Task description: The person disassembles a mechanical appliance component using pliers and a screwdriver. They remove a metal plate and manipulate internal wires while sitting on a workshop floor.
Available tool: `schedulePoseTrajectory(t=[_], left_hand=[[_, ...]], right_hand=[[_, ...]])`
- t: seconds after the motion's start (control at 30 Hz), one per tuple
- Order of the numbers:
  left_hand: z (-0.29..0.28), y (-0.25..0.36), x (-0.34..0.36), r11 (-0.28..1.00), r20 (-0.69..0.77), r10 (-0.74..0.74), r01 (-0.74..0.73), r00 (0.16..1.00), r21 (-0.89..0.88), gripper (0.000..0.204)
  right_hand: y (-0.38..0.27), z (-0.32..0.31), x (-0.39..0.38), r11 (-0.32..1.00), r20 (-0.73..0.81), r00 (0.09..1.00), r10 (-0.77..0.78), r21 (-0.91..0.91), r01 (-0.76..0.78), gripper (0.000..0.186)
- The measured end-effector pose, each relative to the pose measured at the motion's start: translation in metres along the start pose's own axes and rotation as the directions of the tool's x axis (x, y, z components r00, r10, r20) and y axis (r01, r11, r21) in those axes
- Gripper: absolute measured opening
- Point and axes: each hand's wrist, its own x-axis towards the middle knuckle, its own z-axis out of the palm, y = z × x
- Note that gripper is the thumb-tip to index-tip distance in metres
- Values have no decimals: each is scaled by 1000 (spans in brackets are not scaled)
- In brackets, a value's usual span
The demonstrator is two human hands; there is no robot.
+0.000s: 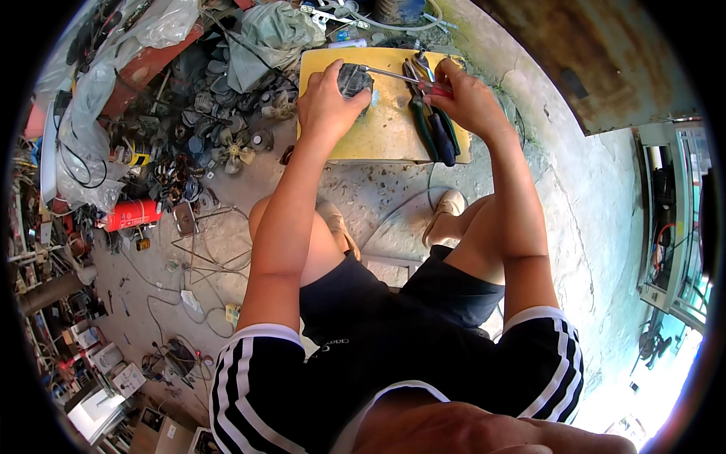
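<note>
On a low yellow table (393, 140), my left hand (327, 106) grips a dark, blocky part (352, 82) whose exact kind I cannot make out. My right hand (469, 98) is closed round the red handle of a screwdriver (393, 75). Its metal shaft points left, with the tip at the upper edge of the dark part. Beneath and beside my right hand lie pliers with dark green handles (422, 125) and another tool with a black and blue handle (440, 136).
Motor parts and scrap (227, 129) are heaped left of the table, with a grey plastic bag (272, 41) behind. A red cylinder (132, 215) and loose cables (162, 299) lie on the concrete floor (560, 197). A rusty panel (597, 53) juts in at upper right.
</note>
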Motion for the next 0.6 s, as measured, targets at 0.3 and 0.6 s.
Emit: schedulePoseTrajectory(t=[0.3,0.6], left_hand=[[-2,3,0,999,8,11,-12,1000,31,73],[-3,4,-1,999,-1,30,-30,1000,24,73]], right_hand=[[18,14,5,993,-82,990,-112,-39,109,37],[6,5,-2,995,-140,985,-102,-21,100,34]])
